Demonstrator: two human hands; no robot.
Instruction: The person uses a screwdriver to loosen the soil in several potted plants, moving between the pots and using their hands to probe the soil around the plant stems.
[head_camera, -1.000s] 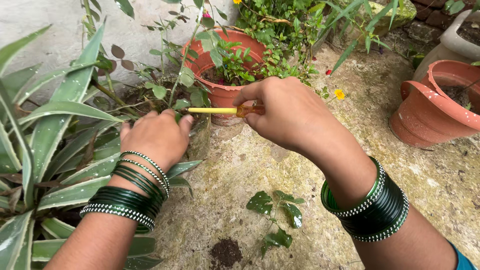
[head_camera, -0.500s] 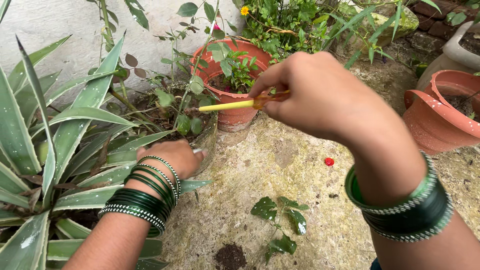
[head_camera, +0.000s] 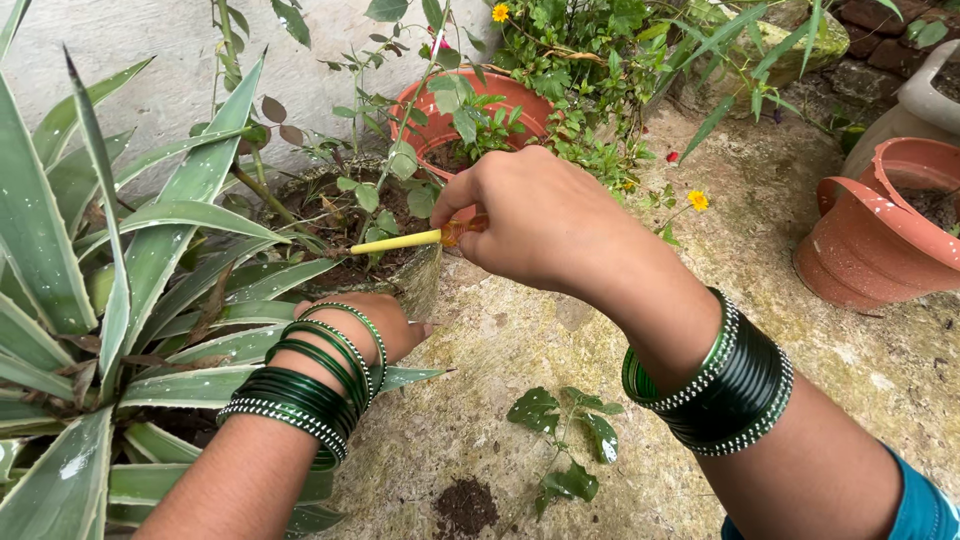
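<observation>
two hands work at a planting beside a wall: a large striped agave (head_camera: 110, 300) fills the left, a terracotta pot (head_camera: 470, 120) stands behind, a tilted clay pot (head_camera: 880, 240) lies at right. right hand (head_camera: 545, 215) is closed around a yellow-shafted tool (head_camera: 400, 241) pointing at the soil; left hand (head_camera: 365, 320), curled, rests at the planter edge below it, grip unclear

Your right hand (head_camera: 545, 215) hid most of the tool's orange handle (head_camera: 455, 230). Your left hand's (head_camera: 365, 320) fingertips were tucked out of sight, so its grip was unclear. The frame's right edge cut off the tilted clay pot (head_camera: 880, 235).
</observation>
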